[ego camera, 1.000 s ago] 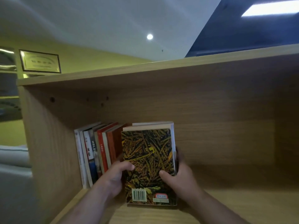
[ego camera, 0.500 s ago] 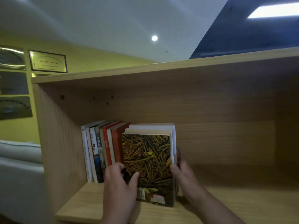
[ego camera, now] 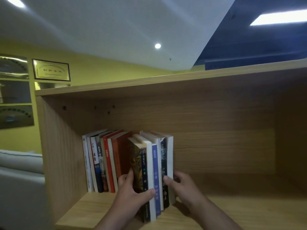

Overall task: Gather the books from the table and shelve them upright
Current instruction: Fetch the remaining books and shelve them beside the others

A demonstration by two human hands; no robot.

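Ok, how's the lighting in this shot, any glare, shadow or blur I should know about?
Head view: the shelf interior is dim, darkest at its right end; the ceiling panel and spotlight blow out white; the plaque catches glare; the left hand and right hand look slightly soft, and the spines of the books they grip are hard to read.

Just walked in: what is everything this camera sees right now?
Shelf: one, light wood, fills the middle.
Shelved books: several, white, blue, red and brown spines, upright at shelf's left end.
Held books: several, dark, white and blue spines, upright beside the shelved books.
Plaques: several, gold and dark, yellow wall, left.
Round light: one, white, ceiling.
Light panel: one, white, upper right.
Cushioned seat: one, grey, left edge.
Left hand: one, grips held books' left side.
Right hand: one, grips their right side.
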